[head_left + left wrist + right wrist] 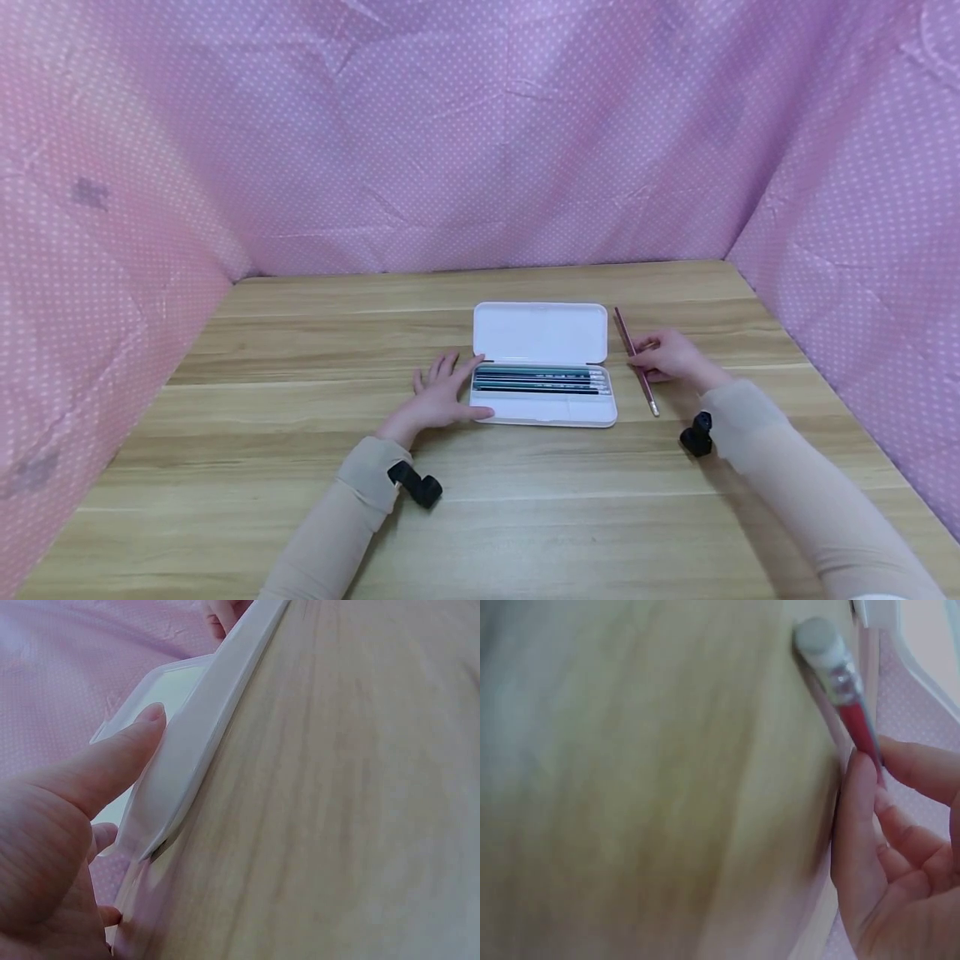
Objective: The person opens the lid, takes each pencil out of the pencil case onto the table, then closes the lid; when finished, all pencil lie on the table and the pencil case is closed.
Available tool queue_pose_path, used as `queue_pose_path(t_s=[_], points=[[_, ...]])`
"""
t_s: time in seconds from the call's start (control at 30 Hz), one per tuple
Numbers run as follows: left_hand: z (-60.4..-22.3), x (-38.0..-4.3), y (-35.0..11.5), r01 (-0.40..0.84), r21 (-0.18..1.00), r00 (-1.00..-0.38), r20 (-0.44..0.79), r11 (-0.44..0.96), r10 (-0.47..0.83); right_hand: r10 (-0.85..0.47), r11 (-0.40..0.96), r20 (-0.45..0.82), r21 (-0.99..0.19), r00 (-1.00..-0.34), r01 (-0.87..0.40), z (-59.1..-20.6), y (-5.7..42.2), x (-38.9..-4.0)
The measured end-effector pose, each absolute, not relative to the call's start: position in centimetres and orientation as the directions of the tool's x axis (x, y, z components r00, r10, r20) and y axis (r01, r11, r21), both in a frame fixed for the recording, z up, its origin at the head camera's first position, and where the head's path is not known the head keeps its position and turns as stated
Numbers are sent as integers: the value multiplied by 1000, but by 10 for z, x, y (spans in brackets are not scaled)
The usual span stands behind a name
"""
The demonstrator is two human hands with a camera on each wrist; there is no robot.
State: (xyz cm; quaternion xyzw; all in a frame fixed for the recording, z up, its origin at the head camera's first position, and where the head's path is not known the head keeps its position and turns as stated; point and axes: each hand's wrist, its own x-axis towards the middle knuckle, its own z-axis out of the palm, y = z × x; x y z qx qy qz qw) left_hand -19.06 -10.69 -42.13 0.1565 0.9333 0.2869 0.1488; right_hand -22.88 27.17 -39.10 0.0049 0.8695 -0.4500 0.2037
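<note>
Just right of the open white case (pixel 517 407) there's a dark red pencil (pixel 627 338), running near to far, far tip leaning a bit left, eraser end nearest. Right hand (pixel 670 356) is the close one, got it pinched from the right side. The pencils in the case (pixel 536 379) lie left to right, so pretty much crosswise to it. Left hand (pixel 437 404): fingers spread, just touching the case's left end.

One case (pixel 540 408) — roughly six pencils (pixel 536 379)
</note>
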Motion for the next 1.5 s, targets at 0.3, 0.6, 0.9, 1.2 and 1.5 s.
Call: queue_pose_path(t_s=[0.3,0.6,0.9,1.2,1.5], points=[[-419,-190,-107,204,587,-904,-194,784,380,-114,667,-359,-719,-927,196,-389,263,-229],[-419,-190,-108,202,582,-905,-197,787,378,-90,693,-352,-694,-932,195,-390,260,-229],[-419,-189,-107,206,578,-906,-192,790,377,-101,685,-340,-706,-935,183,-392,261,-229],[-421,-189,-108,206,587,-908,-184,783,377,-98,691,-333,-701,-938,177,-390,261,-227],[-420,-189,-108,185,608,-904,-204,772,376,-101,699,-322,-696,-942,163,-383,265,-228]])
